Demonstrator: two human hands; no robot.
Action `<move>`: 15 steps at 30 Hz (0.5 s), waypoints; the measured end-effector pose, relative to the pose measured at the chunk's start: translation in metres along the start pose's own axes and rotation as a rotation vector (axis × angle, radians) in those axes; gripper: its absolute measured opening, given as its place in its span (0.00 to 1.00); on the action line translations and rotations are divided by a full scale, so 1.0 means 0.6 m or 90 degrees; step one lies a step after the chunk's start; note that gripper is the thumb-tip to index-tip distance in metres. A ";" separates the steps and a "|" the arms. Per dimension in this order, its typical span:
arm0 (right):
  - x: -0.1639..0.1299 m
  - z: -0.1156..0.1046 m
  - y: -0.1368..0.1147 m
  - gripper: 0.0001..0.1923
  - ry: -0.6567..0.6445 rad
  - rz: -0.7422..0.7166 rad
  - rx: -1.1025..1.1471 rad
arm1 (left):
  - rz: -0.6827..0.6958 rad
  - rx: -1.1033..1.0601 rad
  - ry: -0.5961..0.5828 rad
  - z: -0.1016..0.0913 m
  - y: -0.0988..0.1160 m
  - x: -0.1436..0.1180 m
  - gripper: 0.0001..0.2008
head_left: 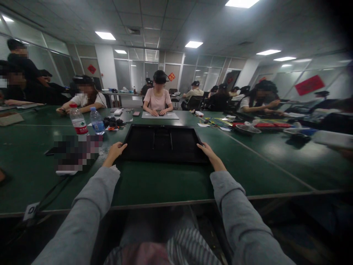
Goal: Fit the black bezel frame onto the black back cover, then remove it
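Observation:
A wide black shallow tray (138, 143) with a raised rim lies before me on the green table. Two thin light rods and a dark rectangular piece show around its middle; I cannot make out what they are. My left hand (117, 151) grips the tray's left edge, thumb over the rim. On the opposite edge, my right hand (209, 152) holds the rim in the same way. The fingers of both hands are partly hidden under or behind the edge.
Left on the table (165, 184) stand a red-capped bottle (79, 121) and a blue-capped bottle (97, 122), near a blurred-out item (78, 152) with a cable. Rightward lie a clear bowl (246, 129) and assorted small items. A person in pink (157, 97) sits opposite.

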State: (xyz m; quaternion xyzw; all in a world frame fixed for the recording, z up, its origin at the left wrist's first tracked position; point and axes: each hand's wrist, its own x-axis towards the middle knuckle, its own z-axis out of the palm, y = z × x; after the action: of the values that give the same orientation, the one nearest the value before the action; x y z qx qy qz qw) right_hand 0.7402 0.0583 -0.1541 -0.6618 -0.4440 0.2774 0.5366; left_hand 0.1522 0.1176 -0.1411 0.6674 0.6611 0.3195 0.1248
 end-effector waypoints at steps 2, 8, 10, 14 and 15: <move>0.005 0.003 0.001 0.24 0.003 -0.018 -0.002 | 0.004 -0.010 -0.001 0.000 -0.001 0.001 0.23; 0.003 0.008 -0.005 0.32 0.002 -0.056 0.029 | -0.022 -0.118 0.037 0.004 0.005 0.004 0.22; 0.000 0.005 -0.009 0.33 0.023 -0.069 0.045 | -0.056 -0.169 0.080 0.002 0.010 0.004 0.23; -0.006 -0.009 -0.017 0.34 0.150 -0.068 0.044 | -0.125 -0.212 0.119 -0.008 0.024 -0.003 0.24; -0.006 -0.015 -0.017 0.34 0.199 -0.058 0.026 | -0.138 -0.216 0.122 -0.011 0.027 -0.005 0.25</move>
State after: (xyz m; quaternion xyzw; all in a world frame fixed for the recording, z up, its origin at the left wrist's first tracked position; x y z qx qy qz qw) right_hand 0.7433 0.0509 -0.1421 -0.6651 -0.3790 0.1556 0.6243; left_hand 0.1617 0.1116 -0.1273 0.5283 0.6748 0.4724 0.2056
